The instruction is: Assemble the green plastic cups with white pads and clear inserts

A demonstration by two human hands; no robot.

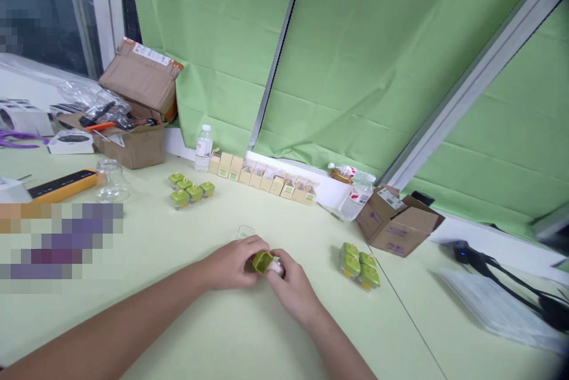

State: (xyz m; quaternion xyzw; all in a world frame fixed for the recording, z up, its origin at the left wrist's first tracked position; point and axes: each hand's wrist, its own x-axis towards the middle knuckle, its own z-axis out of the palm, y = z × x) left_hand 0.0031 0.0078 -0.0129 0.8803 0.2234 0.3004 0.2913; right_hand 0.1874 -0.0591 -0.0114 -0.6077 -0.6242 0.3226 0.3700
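My left hand [237, 262] is closed on a small square green lid [262, 262], its hollow underside facing up toward me. In the fingers of my right hand [293, 285] is a small white object [276, 268], held against the lid's edge; its kind is partly hidden by my fingers. Just beyond my left hand, a small clear plastic cup [245, 231] rests on the table. Several clear boxes with green lids [192, 190] stand in a group to the left, and more green-lidded boxes [360, 266] form a cluster to the right.
A row of small cream cartons [262, 178] lines the back edge beside a water bottle [204, 149]. Two more bottles [355, 199] lie near an open cardboard box [395, 220]. Further left are a glass jar [111, 181], an orange power strip [66, 185] and a filled carton [137, 146].
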